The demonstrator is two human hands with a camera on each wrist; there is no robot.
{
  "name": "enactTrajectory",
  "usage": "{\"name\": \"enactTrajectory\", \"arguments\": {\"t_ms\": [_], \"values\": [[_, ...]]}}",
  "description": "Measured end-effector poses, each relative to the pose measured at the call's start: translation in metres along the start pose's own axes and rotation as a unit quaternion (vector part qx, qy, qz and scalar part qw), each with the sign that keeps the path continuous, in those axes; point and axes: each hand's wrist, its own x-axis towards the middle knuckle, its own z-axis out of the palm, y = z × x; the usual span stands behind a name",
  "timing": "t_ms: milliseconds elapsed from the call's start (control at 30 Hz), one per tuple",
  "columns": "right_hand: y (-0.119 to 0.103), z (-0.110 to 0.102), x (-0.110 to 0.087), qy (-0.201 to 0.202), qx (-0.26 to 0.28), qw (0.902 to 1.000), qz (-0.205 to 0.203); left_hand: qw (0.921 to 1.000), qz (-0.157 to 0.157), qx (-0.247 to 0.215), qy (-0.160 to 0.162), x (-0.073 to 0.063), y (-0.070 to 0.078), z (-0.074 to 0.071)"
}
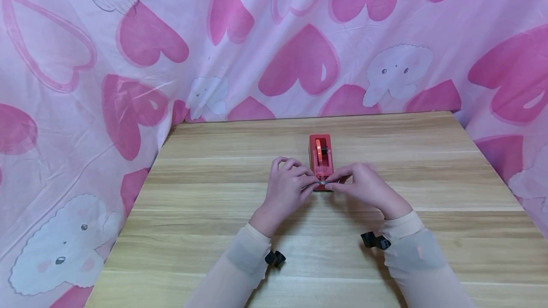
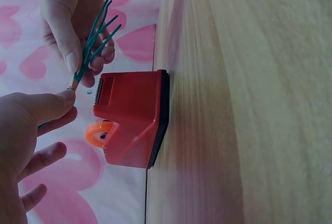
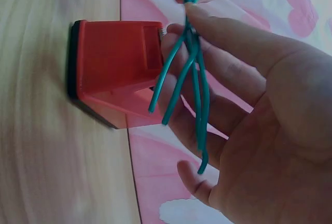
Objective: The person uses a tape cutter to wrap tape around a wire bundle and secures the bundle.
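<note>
In the head view, my left hand [image 1: 286, 188] and right hand [image 1: 365, 185] meet just over the front end of a red tape dispenser [image 1: 324, 171]. Between them is a small bundle of green wires [image 2: 87, 57]. My left thumb and index finger pinch one end of it, with the other left fingers spread loosely. The right thumb and fingers pinch the bundle close beside the left fingertips, at a short tan band. From there several loose wire ends [image 3: 205, 99] fan out across the right palm. What lies under the fingertips is hidden.
The dispenser holds a roll on an orange core [image 2: 98, 133], and its toothed cutting edge [image 2: 97, 92] faces the hands. It stands on a wood-grain table [image 1: 205, 213]. Behind hangs a pink curtain [image 1: 239, 70] with hearts. A small black device [image 1: 376, 240] sits at the right wrist.
</note>
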Motion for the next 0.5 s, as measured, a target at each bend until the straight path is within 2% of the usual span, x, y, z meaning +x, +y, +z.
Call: {"name": "enactTrajectory", "arguments": {"t_ms": [133, 500], "values": [[0.0014, 0.0009, 0.0003, -0.003, 0.02, 0.9998, 0.0, 0.9999, -0.001, -0.01, 0.007, -0.0006, 0.0003, -0.0001], [0.0036, 0.0035, 0.0008, 0.0, 0.027, 0.9996, -0.013, 0.9998, -0.001, -0.012, 0.014, -0.0007, 0.0014, 0.0009]]}}
